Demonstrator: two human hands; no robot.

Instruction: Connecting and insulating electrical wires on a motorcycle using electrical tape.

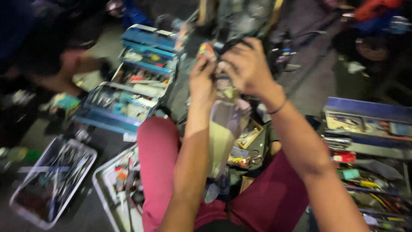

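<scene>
The picture is motion-blurred. My left hand [202, 81] and my right hand [245, 64] are raised together in front of me, fingers pinched on a small object [207, 50] with orange and light patches. Just behind it stands a dark machine part [240, 19] with black cables. Whether the small object is attached to that part I cannot tell. My right wrist carries a thin dark band. My knees in dark red trousers [156, 146] are below the hands.
An open blue tiered toolbox [137, 81] stands at the left, another [365, 129] at the right. Two grey trays of tools [56, 180] lie on the floor at lower left. Another person [51, 56] in dark clothes crouches at the far left.
</scene>
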